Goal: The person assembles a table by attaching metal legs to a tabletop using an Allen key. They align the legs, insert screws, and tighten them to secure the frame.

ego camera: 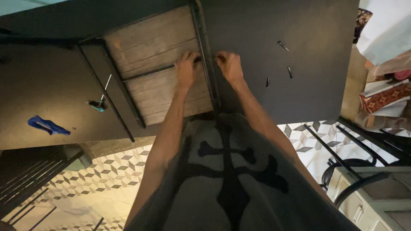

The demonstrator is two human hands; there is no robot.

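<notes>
A wooden panel [152, 42] in a black metal frame [207, 64] lies on a dark table [265, 34]. My left hand [187, 69] rests on the panel at the frame's right rail, fingers curled on a thin cross bar [147, 73]. My right hand [230, 65] sits just right of the same rail, fingers pinched on a small dark part that I cannot make out. Three loose black screws lie to the right: one [283, 45], another [290, 72], a third [267, 82].
A teal-handled screwdriver [100, 102] lies on the frame's left side. A blue cloth [46, 125] sits on the table at far left. Patterned floor tiles [107, 175] show below; black metal frame pieces [351, 149] and stacked boxes [385, 94] stand at right.
</notes>
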